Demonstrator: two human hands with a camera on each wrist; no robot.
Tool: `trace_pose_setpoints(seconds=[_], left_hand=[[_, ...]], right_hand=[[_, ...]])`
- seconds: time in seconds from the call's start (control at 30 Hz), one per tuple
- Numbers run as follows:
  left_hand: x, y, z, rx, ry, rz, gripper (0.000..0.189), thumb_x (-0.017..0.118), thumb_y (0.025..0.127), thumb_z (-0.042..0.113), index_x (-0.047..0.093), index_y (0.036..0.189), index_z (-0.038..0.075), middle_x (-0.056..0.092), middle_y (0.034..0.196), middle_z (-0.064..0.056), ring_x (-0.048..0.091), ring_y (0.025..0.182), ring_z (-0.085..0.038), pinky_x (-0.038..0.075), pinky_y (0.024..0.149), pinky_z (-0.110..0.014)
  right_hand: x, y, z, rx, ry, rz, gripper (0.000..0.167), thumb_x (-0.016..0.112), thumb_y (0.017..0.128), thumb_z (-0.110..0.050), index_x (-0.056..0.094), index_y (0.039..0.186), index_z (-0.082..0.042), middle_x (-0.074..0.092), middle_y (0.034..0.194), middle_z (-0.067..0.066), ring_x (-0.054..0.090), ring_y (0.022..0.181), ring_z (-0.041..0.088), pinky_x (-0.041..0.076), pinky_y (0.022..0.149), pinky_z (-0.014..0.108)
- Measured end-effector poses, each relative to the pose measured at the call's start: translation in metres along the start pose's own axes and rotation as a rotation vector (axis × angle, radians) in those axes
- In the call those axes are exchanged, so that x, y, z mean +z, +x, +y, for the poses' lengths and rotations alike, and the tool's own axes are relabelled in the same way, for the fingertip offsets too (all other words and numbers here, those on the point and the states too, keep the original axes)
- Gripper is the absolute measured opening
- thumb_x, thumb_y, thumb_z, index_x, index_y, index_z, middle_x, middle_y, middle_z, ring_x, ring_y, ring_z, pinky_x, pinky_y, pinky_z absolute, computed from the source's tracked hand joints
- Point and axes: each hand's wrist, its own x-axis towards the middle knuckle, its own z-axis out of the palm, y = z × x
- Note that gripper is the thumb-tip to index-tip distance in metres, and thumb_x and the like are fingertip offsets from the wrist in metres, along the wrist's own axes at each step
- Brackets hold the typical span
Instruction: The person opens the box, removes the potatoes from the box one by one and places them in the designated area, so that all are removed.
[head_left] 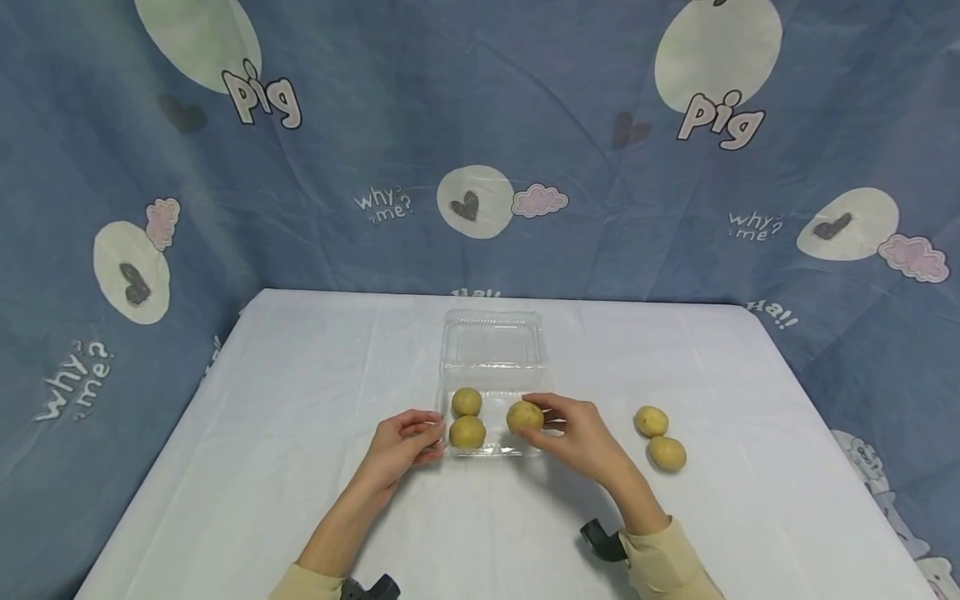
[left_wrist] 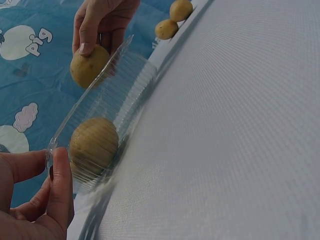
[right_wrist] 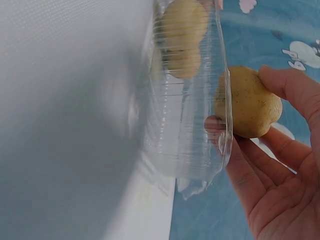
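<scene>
A clear plastic clamshell box lies on the table with its lid folded back, away from me. Two potatoes, one behind the other, sit along the box's left side. My left hand pinches the left rim between thumb and fingers, as the left wrist view shows. Over the right part of the box, my right hand grips a third potato between thumb and fingers. That potato is at rim height, above the box floor, with some fingertips behind the clear wall in the right wrist view.
To the right of the box, a smaller potato and a larger one lie close together on the white tablecloth. A blue printed curtain hangs behind the table. Dark wrist devices show at both sleeves.
</scene>
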Motion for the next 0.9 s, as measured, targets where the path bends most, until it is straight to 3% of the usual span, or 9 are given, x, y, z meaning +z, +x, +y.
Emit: trace_pose_setpoints(seconds=[0.13,0.33,0.9], left_hand=[[0.0,0.001,-0.001,0.002,-0.001,-0.005,0.027,0.067,0.09,-0.002,0.06,0.114,-0.01,0.062,0.085,-0.009,0.064,0.074,-0.016,0.06,0.068,-0.028],[-0.001,0.001,0.0,0.003,-0.005,-0.007,0.026,0.067,0.09,-0.002,0.06,0.114,-0.01,0.063,0.085,-0.009,0.064,0.074,-0.017,0.06,0.068,-0.029],[-0.001,0.001,-0.002,0.006,-0.002,-0.008,0.024,0.066,0.09,-0.003,0.061,0.112,-0.009,0.063,0.086,-0.01,0.065,0.075,-0.017,0.06,0.068,-0.029]], right_hand=[[-0.001,-0.002,0.001,0.002,0.005,0.007,0.046,0.079,0.085,-0.017,0.063,0.125,-0.001,0.068,0.111,0.009,0.068,0.096,0.024,0.058,0.083,0.034],[-0.002,-0.006,0.004,0.009,0.006,0.029,0.046,0.08,0.083,-0.016,0.064,0.124,-0.003,0.068,0.111,0.007,0.068,0.096,0.023,0.057,0.082,0.027],[-0.008,-0.016,0.003,0.019,0.028,0.053,0.045,0.079,0.084,-0.018,0.064,0.125,-0.004,0.068,0.114,0.007,0.067,0.099,0.024,0.056,0.083,0.024]])
